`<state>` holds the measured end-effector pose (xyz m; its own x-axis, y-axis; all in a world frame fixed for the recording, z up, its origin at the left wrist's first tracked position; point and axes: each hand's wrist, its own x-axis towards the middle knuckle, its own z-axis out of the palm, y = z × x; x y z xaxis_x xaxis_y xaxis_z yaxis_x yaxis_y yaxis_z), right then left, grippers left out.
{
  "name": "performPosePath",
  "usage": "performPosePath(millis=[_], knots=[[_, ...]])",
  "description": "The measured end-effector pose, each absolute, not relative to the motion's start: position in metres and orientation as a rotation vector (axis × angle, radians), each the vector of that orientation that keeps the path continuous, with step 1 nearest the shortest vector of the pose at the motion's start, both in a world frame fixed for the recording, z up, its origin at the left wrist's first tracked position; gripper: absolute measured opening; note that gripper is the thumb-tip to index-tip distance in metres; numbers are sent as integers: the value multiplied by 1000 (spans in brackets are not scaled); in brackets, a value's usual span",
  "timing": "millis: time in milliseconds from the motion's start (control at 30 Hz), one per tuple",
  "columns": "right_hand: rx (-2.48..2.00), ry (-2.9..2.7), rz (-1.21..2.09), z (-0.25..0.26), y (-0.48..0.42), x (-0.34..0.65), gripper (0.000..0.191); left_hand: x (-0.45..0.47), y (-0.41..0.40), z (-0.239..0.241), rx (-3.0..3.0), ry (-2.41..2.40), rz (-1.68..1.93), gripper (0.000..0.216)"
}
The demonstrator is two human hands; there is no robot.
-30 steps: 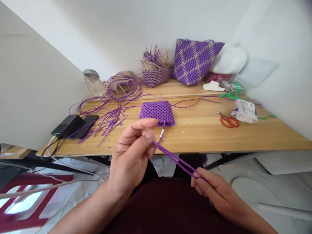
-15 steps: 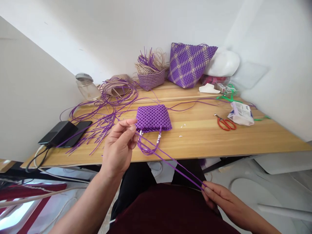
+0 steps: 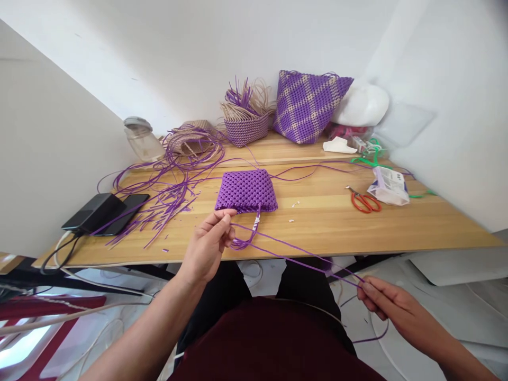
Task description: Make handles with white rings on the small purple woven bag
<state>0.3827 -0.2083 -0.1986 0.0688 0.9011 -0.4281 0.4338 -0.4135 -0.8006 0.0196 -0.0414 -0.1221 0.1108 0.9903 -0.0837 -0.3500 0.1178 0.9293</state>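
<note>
Two lengths of thin purple cord (image 3: 296, 257) run between my hands, out over the table's front edge. My left hand (image 3: 210, 241) pinches one end between thumb and forefinger, in front of a small woven purple bag (image 3: 246, 189). Lower and to the right, my right hand (image 3: 383, 299) is closed on the other end, and a loose tail hangs below it. The bag lies flat on the wooden table (image 3: 317, 233). Its looped cord handle (image 3: 246, 243), wrapped in white tape (image 3: 256, 223), points towards me and is partly covered by my left hand.
Orange-handled scissors (image 3: 364, 202) and a plastic packet (image 3: 389, 185) lie at right. Loose purple strips (image 3: 174, 201), a black adapter (image 3: 92, 212), a phone (image 3: 125, 214) and a jar (image 3: 143, 140) are at left. A half-woven basket (image 3: 246, 129) and checked bag (image 3: 311, 108) stand behind.
My right hand has moved right and slightly up, drawing the cord out longer. My left hand has shifted a little right and down, now covering part of the handle.
</note>
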Motion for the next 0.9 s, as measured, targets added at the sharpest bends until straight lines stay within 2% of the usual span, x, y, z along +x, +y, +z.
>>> performPosePath(millis=[433,900], knots=[[-1728,-1470,1485,-213,-201,372,46,8,-35,-115,770,927,1393,28],[-2047,-1184,1431,-292,-255,457,48,-6,-23,-102,736,956,1526,30]])
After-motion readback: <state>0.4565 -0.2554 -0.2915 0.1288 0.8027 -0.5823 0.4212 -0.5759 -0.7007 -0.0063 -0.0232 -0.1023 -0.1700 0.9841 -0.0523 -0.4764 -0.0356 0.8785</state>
